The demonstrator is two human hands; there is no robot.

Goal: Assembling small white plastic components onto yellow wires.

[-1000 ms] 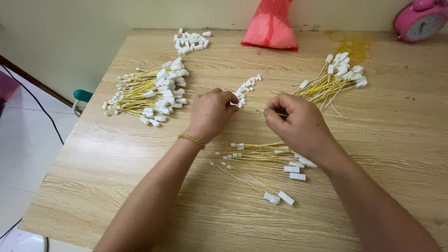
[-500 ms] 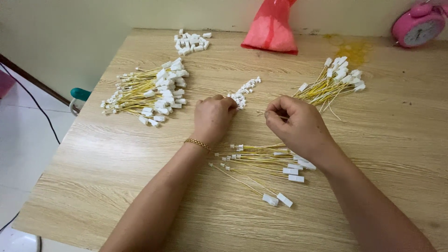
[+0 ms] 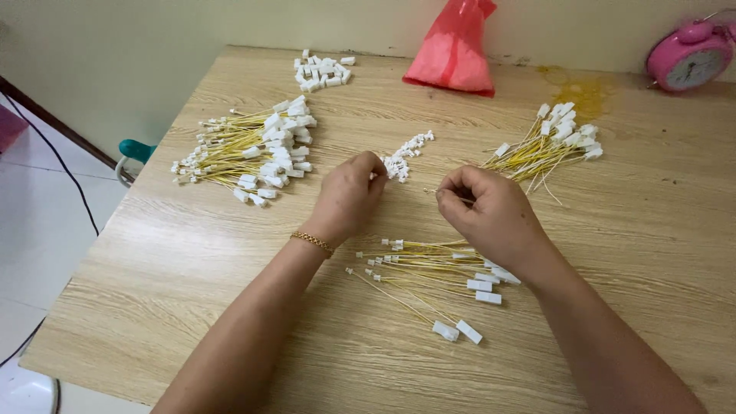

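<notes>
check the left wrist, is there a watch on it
No, the left hand has only a thin gold bracelet around its wrist, and no watch shows on it.

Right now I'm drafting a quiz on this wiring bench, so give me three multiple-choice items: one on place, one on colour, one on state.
1. Where is the red plastic bag?
A. far table edge
B. near edge
C. floor

2. What colour is the alarm clock?
A. blue
B. pink
C. green

3. What is the right hand doing?
A. lying flat
B. pinching a thin yellow wire
C. holding the clock

Answers: A, it lies by the wall; B, its case is pink; B, fingertips close on the wire.
</notes>
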